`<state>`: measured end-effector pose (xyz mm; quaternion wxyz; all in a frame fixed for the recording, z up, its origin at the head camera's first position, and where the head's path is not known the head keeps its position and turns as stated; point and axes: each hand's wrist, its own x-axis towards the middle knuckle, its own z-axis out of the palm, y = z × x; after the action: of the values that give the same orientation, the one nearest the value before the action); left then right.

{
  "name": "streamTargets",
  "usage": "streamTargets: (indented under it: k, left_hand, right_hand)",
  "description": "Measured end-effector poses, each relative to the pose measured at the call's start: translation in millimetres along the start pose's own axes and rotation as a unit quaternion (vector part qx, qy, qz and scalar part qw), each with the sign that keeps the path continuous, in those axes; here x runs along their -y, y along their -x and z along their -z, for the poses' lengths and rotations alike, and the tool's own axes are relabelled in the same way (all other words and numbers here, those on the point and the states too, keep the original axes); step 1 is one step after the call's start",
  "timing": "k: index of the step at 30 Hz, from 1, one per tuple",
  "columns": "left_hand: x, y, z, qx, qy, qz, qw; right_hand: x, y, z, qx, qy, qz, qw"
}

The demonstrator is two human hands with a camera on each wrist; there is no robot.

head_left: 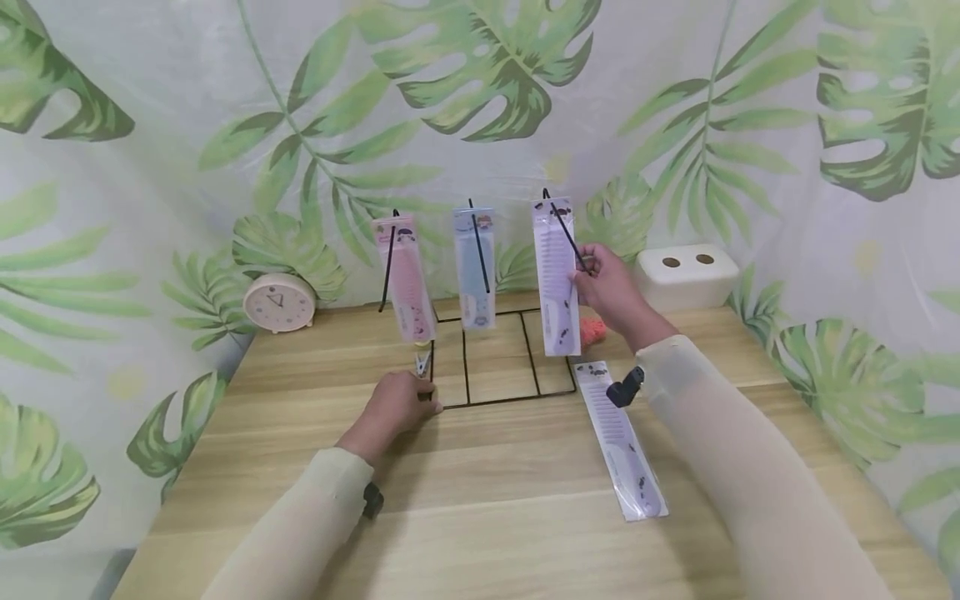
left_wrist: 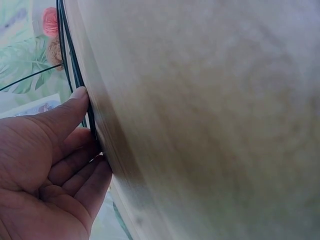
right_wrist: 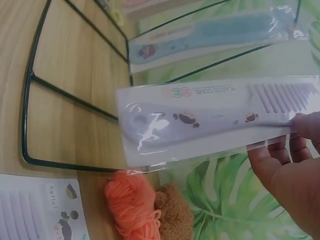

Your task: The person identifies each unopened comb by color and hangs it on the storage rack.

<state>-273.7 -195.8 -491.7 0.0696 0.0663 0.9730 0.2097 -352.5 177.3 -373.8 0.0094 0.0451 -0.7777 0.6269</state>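
Note:
My right hand [head_left: 611,287] pinches the edge of a packaged lilac comb [head_left: 555,292] on the right hook of a black wire display rack [head_left: 510,400]. In the right wrist view, thumb and fingers hold the clear wrapper beside the comb's teeth. My left hand [head_left: 393,408] grips the front left corner of the rack's base, thumb on the wire in the left wrist view. A packaged pink comb [head_left: 408,283] hangs from the left hook and a blue one [head_left: 478,310] from the middle hook. Another packaged lilac comb [head_left: 618,442] lies on the table below my right wrist.
Coral yarn [right_wrist: 131,205] and a brown fuzzy ball [right_wrist: 174,212] sit behind the rack's right side. A round clock [head_left: 280,302] stands back left, a white box with two holes [head_left: 686,287] back right. A small clip [head_left: 422,364] is by my left hand.

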Motion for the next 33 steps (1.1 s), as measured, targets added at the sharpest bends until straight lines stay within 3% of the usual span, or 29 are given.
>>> streamTargets:
  k: [11, 24, 33]
  left_hand:
    - [-0.7, -0.5, 2.7, 0.002, -0.004, -0.009, 0.9999]
    - [-0.4, 1.0, 0.5, 0.001, -0.004, -0.005, 1.0]
    - [2.0, -0.7, -0.4, 0.0, -0.003, -0.002, 1.0]
  right_hand:
    - [-16.9, -29.1, -3.4, -0.021, 0.097, 0.059, 0.993]
    - [-22.4, -35.7, -9.8, -0.014, 0.062, 0.057, 0.996]
    - [-19.4, -34.8, -9.7, -0.013, 0.081, 0.053, 0.995]
